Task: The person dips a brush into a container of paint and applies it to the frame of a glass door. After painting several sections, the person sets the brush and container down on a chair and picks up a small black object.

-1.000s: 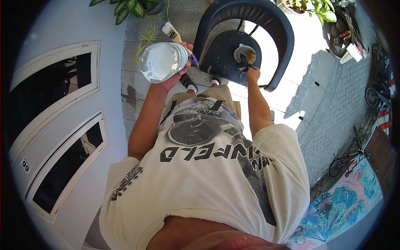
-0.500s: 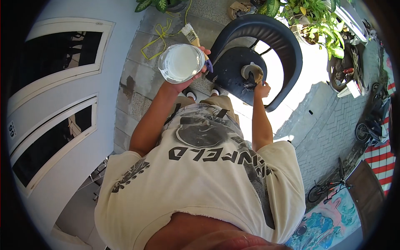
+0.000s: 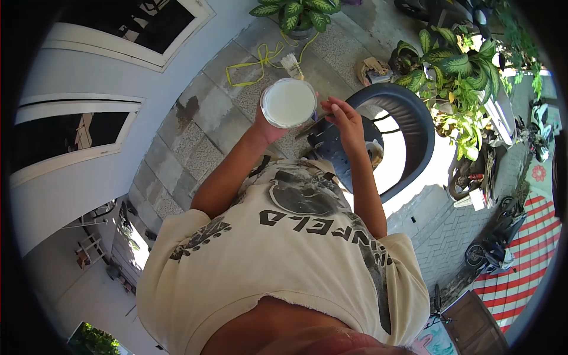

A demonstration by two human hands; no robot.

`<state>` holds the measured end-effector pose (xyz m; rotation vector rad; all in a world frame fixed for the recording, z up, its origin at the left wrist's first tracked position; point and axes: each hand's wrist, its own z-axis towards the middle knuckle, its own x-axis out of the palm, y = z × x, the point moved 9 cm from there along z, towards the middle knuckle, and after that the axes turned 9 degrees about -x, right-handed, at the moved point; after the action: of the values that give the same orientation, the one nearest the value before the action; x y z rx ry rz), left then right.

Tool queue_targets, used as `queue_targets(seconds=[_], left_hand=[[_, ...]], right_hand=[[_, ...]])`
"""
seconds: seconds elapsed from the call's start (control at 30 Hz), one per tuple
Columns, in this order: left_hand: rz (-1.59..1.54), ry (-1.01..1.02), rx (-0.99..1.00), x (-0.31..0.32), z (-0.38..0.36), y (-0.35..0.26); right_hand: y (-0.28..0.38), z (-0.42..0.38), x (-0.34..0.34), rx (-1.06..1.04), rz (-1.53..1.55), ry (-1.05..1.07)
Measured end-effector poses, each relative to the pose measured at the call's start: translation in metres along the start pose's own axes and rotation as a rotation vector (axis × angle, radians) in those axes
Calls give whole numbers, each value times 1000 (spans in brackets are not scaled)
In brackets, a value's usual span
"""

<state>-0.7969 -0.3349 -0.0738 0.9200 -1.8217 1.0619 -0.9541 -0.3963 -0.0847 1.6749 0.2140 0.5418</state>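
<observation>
My left hand (image 3: 270, 128) grips a clear round tub of white paint (image 3: 290, 103), its open top facing me. A paintbrush (image 3: 291, 65) with pale, paint-coated bristles sticks out past the tub's far rim; the tub hides most of its handle. My right hand (image 3: 344, 118) is raised just right of the tub, apart from it, with fingers pinched together. Whatever they may hold is too small to make out. Below that hand stands a black tub chair (image 3: 408, 127), and a small stained container (image 3: 374, 152) on its seat is partly hidden by my right forearm.
A yellow strap (image 3: 260, 65) lies loosely on the paving tiles (image 3: 222, 97). Potted plants (image 3: 296, 15) stand at the wall and behind the chair. A white-framed window (image 3: 71, 127) is in the wall on my left. A motorbike (image 3: 494, 242) is parked at far right.
My right hand has left the container on the chair seat and come up beside the paint tub. The tub has shifted right and tilted more toward me. The whole view has turned.
</observation>
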Motion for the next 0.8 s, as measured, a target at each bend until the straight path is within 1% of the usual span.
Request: queue_targets(seconds=[0.03,0.07,0.1,0.13,0.17,0.23,0.27,0.3,0.33,0.37,0.4,0.43,0.5,0.57,0.6,0.63,0.7,0.73,0.77,0.8], left_hand=[[-38,-101,28,-8,-8,-10],[-127,-136,56,-27,-15,-16],[-89,-83,43,-30,-25,-25],[-161,-111,83,-23,-37,-35],[-63,-70,124,-41,-43,-47],[-122,-195,136,-44,-73,-69],[-119,-194,193,-48,-88,-84],[-91,-219,207,-56,-101,-93],[-65,-246,219,-64,-113,-101],[-63,-248,268,-68,-125,-110],[-106,-284,284,-76,-138,-119],[-149,-320,298,-86,-151,-127],[-131,-334,346,-112,-175,-146],[-152,-268,373,-122,-195,-164],[-154,-224,412,-115,-209,-173],[-152,-226,447,-119,-223,-180],[-191,-315,522,-133,-250,-194],[-258,-393,537,-136,-262,-199],[-252,-395,560,-142,-271,-205],[-238,-361,560,-151,-280,-208]], right_hand=[[8,2,30,48,1,66],[11,5,62,92,3,142],[5,11,85,87,-29,189],[1,14,101,70,-41,204],[-8,20,117,104,-5,159],[-19,29,149,78,-89,229],[-20,32,169,107,-88,237],[-19,32,189,140,-89,242],[-17,34,210,125,-92,291],[-20,34,226,162,-104,314],[-24,36,243,200,-119,335],[-27,36,263,185,-121,379],[-42,37,292,238,-57,356],[-53,37,324,250,-10,419],[-56,38,337,273,34,442],[-55,38,352,266,32,476],[-52,39,377,273,73,464],[-56,45,387,246,143,477],[-56,50,396,238,147,499],[-51,55,404,259,199,469]])
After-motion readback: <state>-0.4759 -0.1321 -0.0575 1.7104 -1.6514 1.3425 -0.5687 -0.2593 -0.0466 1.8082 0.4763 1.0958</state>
